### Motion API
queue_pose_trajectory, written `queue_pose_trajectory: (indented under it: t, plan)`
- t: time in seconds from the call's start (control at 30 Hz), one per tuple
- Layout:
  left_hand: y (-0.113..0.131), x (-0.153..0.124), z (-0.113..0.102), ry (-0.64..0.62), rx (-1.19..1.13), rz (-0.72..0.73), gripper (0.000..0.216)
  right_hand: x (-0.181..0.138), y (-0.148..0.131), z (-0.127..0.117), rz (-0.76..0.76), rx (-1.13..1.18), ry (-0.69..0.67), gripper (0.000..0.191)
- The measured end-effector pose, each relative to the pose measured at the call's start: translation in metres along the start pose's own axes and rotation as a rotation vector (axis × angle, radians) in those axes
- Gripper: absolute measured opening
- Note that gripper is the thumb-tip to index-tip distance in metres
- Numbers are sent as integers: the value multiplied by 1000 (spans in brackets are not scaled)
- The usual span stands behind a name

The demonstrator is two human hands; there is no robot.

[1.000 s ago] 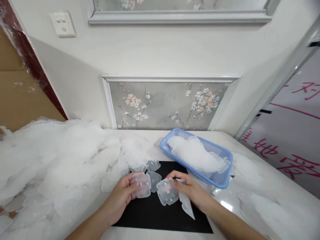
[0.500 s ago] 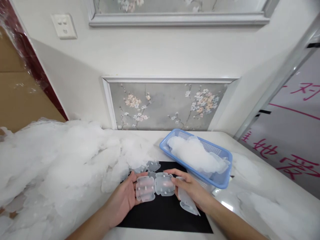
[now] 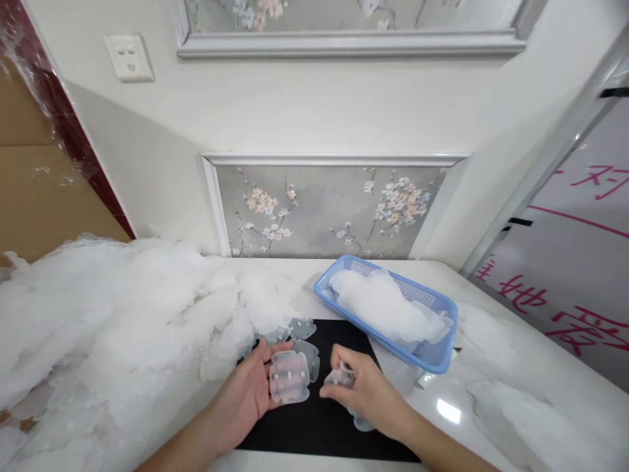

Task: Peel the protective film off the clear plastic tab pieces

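My left hand (image 3: pixel 248 396) is palm up above the black mat (image 3: pixel 319 439), fingers under a translucent plastic piece (image 3: pixel 289 377) with scalloped edges and small pale dots. The thumb rests along its upper left side. Just behind it, another clear piece (image 3: pixel 310 357) lies over the mat. To the right, my right hand (image 3: pixel 366 390) is closed around a crumpled translucent plastic piece (image 3: pixel 343 375), pinched between thumb and fingers. Part of one more clear piece (image 3: pixel 362 421) shows beneath that hand; whether it is held or lying on the mat, I cannot tell.
A large heap of translucent pieces (image 3: pixel 122 328) covers the table's left side, spilling to the mat's edge. A blue basket (image 3: pixel 445 357) with a pile of similar pieces (image 3: pixel 388 301) stands behind my right hand. The wall (image 3: pixel 324 105) closes off the back.
My right hand has curled its fingers, and the flat piece at its fingertips is now bunched up in them. It has moved slightly away from my left hand, which has barely shifted.
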State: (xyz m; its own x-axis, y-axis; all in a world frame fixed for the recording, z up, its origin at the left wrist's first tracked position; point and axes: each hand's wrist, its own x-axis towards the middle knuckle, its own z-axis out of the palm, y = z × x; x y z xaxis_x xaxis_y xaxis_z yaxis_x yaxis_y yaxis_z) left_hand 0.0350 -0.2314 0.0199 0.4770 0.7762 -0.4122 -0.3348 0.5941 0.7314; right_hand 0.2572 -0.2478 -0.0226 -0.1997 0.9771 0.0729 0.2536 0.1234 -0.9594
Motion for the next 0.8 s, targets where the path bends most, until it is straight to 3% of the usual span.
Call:
queue_pose_trajectory:
  t: [0.1, 0.17, 0.2, 0.27, 0.37, 0.47, 0.57, 0.63, 0.7, 0.8]
  plan:
    - [-6, -5, 7, -96, -2, -54, 61, -7, -5, 7, -298, -160, -121, 19]
    - [-11, -6, 10, -149, 73, -74, 65, -10, -8, 8, -420, -166, -179, 14]
    - [-12, -7, 9, -135, 162, -45, 66, -11, -8, 7, -428, -142, -147, 9]
    - [-10, -5, 6, -10, 442, 96, 59, -10, -7, 2, -369, -76, 25, 17]
    - [2, -2, -7, 237, 973, 416, 29, -6, -5, -8, -228, -102, 230, 13]
    - [17, 3, -23, 296, 1403, 685, 21, 0, -3, -9, -218, -328, 126, 12]
    - [22, 11, -34, 237, 1641, 747, 26, 7, -1, 0, -290, -644, -30, 29]
    - [21, 18, -37, 232, 1755, 778, 25, 11, 1, 6, -295, -793, -35, 26]
    - [18, 24, -38, 249, 1842, 824, 21, 14, 2, 10, -294, -790, 22, 18]
    - [16, 30, -39, 267, 1907, 865, 20, 15, 1, 10, -255, -417, 113, 18]
